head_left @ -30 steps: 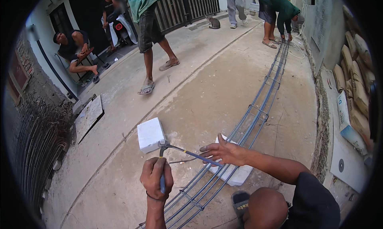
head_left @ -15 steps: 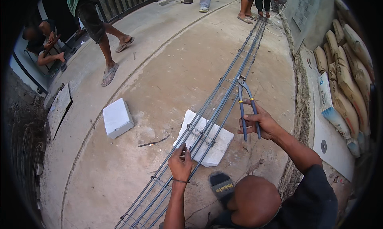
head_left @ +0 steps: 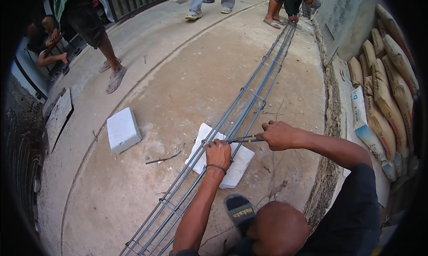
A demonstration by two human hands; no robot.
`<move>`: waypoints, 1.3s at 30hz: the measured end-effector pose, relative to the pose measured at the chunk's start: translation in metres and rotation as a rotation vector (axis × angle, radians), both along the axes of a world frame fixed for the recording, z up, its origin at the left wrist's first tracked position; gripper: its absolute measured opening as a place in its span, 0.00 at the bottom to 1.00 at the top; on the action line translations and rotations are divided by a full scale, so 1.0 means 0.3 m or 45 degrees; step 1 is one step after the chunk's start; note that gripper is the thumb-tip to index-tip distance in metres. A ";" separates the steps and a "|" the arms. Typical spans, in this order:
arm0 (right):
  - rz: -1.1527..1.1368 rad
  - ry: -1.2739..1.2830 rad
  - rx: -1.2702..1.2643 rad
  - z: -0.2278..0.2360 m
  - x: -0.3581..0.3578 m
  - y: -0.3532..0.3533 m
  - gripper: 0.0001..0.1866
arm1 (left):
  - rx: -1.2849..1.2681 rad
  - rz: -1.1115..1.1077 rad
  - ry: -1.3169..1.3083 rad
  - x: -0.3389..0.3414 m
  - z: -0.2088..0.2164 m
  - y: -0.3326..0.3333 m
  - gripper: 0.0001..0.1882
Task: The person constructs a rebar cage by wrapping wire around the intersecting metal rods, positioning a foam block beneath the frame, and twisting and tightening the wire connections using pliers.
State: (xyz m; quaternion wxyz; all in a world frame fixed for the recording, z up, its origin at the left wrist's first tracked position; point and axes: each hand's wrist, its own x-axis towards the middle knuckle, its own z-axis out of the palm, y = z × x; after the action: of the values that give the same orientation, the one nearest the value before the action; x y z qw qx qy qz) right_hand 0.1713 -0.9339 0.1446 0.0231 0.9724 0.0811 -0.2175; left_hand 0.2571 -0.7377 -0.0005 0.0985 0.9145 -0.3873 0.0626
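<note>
A long cage of steel rebar (head_left: 249, 95) with square stirrups runs from the lower left to the far top. One white block (head_left: 240, 166) lies beneath its bars near me. Over that block, my left hand (head_left: 218, 153) is closed on top of the cage beside a stirrup; its fingertips are hidden, so what they grip cannot be made out. My right hand (head_left: 278, 135) is wrapped around the handles of the pincers (head_left: 249, 139), dark with yellow bands. They lie sideways, their jaws at the bars right beside my left fingers.
Another white block (head_left: 123, 130) sits to the left, near a dark thin strip (head_left: 164, 158). Stacked sacks (head_left: 383, 100) lean along the right wall. At the far end, a bent-over co-worker (head_left: 292, 6) has hands on the cage. Someone in sandals (head_left: 117, 80) stands left.
My right hand has brought the pincers down to the bars, turning them from upright to sideways. My left hand has moved farther along the cage, to the stirrup. People in the background have shifted.
</note>
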 end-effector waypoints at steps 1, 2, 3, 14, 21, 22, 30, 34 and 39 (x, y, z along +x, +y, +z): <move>0.001 -0.003 -0.002 -0.005 -0.010 0.002 0.19 | -0.002 0.001 -0.003 0.020 0.001 -0.013 0.13; -0.036 -0.024 0.022 -0.015 -0.015 0.004 0.19 | -0.079 0.070 0.192 0.049 0.003 -0.023 0.12; -0.079 -0.046 0.043 -0.019 -0.020 0.000 0.20 | -0.158 0.134 0.385 0.076 0.011 -0.033 0.11; -0.197 -0.021 0.100 -0.041 -0.091 -0.106 0.16 | -0.287 -0.126 0.227 0.100 0.119 0.115 0.11; -0.161 0.011 0.076 -0.049 -0.081 -0.078 0.12 | 0.337 -0.730 0.308 0.176 0.090 0.079 0.09; -0.170 0.011 0.079 -0.050 -0.082 -0.089 0.12 | 0.256 -0.773 0.286 0.167 0.115 0.087 0.10; -0.915 1.131 1.176 -0.037 0.065 -0.098 0.18 | -0.269 0.211 0.857 0.089 0.021 0.081 0.10; -0.985 1.345 1.319 -0.038 0.157 -0.080 0.21 | -1.103 0.730 1.588 -0.002 -0.027 0.081 0.13; -1.005 1.495 1.202 -0.039 0.243 -0.036 0.22 | -1.871 1.015 1.714 -0.101 -0.048 0.038 0.13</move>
State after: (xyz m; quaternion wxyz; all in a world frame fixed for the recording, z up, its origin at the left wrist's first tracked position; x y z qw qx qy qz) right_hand 0.2443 -0.9445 0.1330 -0.5084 0.5666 -0.1830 -0.6221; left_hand 0.2269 -0.7263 -0.0149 0.7902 0.5382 0.2055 -0.2090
